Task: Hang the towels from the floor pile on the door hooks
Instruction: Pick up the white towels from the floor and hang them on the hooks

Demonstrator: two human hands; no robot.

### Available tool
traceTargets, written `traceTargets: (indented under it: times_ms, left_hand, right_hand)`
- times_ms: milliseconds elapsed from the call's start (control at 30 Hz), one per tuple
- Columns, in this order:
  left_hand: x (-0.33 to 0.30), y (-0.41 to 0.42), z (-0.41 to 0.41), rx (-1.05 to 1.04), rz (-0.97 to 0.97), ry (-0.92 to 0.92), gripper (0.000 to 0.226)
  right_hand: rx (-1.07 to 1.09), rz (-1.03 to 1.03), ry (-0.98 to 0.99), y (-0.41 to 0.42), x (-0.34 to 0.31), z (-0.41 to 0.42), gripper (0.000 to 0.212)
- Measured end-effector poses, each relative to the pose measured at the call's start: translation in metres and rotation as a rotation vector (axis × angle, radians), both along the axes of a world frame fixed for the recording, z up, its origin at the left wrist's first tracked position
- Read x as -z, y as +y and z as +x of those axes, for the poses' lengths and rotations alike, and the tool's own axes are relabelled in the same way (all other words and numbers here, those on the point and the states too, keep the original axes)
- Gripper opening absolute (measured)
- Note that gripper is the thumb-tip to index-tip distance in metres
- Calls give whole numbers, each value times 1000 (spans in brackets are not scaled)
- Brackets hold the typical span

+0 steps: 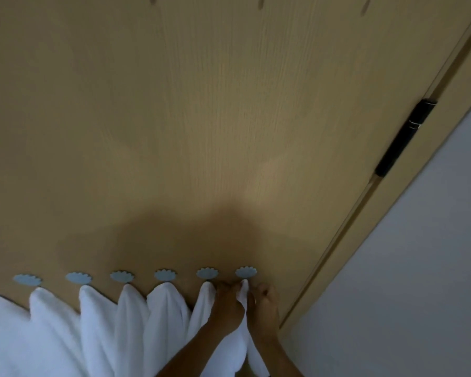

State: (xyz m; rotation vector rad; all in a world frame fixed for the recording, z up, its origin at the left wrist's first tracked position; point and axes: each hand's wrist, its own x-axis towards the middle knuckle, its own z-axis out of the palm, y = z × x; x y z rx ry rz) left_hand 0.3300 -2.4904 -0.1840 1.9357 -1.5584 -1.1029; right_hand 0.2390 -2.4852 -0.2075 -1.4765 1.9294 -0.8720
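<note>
At lower right, the left hand (pixel 226 300) and right hand (pixel 264 300) pinched a white towel (pixel 244 291) beneath the last hook (pixel 245 272); looping it on likely remained.

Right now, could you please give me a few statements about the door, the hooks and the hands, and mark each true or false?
1. Both hands hold the rightmost towel just under the rightmost hook. True: the left hand and right hand grip it there.
2. The hooks' plates are red squares. False: they are pale blue with scalloped edges.
3. White towels hang under the other hooks, such as the neighbouring towel. True.
4. The dark hinge is on the door's left edge. False: it is on the right edge.
5. The door is painted green. False: it is light wood grain.
</note>
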Motion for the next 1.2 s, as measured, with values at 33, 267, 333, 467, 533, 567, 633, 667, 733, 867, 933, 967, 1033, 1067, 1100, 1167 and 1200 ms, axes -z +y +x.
traceTargets:
  times_ms: [33, 267, 333, 467, 533, 567, 633, 667, 733, 867, 933, 967, 1033, 1067, 1100, 1167, 1200]
  left_hand:
    - [8, -2, 1, 25, 11, 51, 33]
    - [13, -10, -7, 35, 162, 268, 37]
    - [16, -9, -4, -13, 142, 257, 31]
    - [16, -4, 14, -26, 132, 152, 46]
    - [16, -4, 19, 66, 126, 69, 41]
    - [18, -5, 19, 140, 127, 27, 33]
    - [18, -4, 14, 268, 104, -36, 32]
    - [16, -3, 11, 299, 61, -67, 39]
    - [11, 1, 3, 246, 53, -17, 57]
    - [-3, 8, 3, 266, 27, 12, 52]
    - [-8, 9, 5, 217, 33, 48, 49]
    - [-11, 11, 6, 185, 70, 81, 46]
    - [-15, 18, 9, 113, 129, 123, 41]
    - [-14, 23, 13, 138, 147, 77, 44]
    - [-12, 28, 17, 170, 154, 10, 49]
    - [-14, 41, 23, 180, 188, -63, 58]
    - [-16, 50, 25, 177, 203, -85, 59]
  right_hand:
    - [-15, 18, -26, 2, 4, 0, 19]
    - [-90, 68, 16, -8, -7, -14, 28]
    - [-121, 75, 13, -11, -9, -10, 30]
    - [-143, 58, -8, -11, -9, 10, 33]
    - [-139, 56, 2, -11, -12, 10, 34]
    - [-154, 52, 25, -12, -12, 6, 34]
    - [-207, 91, 112, -12, -12, -6, 32]
    - [-225, 127, 130, -11, -11, -11, 29]
    - [-254, 183, 78, -8, -10, -17, 26]
    - [-211, 242, -117, 7, -20, -17, 31]
    - [-231, 255, -110, 14, -24, -19, 32]
    - [-254, 250, -93, 17, -25, -20, 32]
    - [-289, 254, -56, 25, -27, -25, 35]
    - [-295, 265, -42, 29, -28, -26, 37]
    - [-297, 272, -23, 33, -28, -29, 38]
    - [-304, 267, 11, 42, -29, -34, 35]
    - [-307, 265, 23, 47, -30, -37, 33]
